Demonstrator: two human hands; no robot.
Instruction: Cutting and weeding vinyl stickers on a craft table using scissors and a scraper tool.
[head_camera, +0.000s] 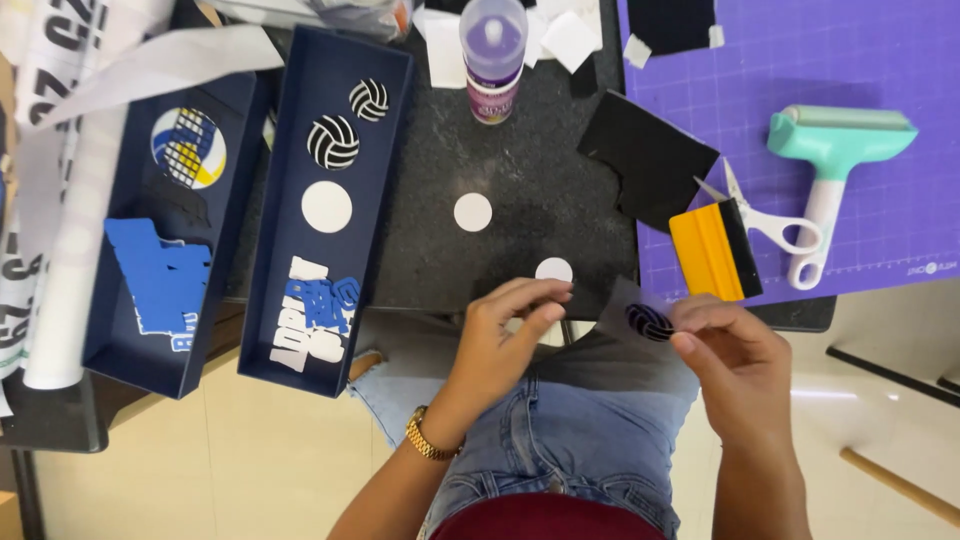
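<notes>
At the far edge of my black table stands a clear plastic glue bottle (492, 50) with a purple-and-white label wrapped round it. To my left lie two open navy cardboard box halves (395, 150), and beyond them white paper rolls (60, 200) with black print.

2 trays (300, 330) left of the glue bottle (492, 55); mat (880, 60) with roller (830, 160), scissors (770, 225) right.

A purple cutting mat (860, 60) carries a teal roller (835, 150), white-handled scissors (775, 225) and a yellow squeegee (712, 250). A glue bottle (492, 55) stands on the dark tabletop (540, 190) near a white paper circle (473, 212). Two navy trays (330, 210) hold volleyball cutouts (333, 142) and blue lettering (160, 275)
</notes>
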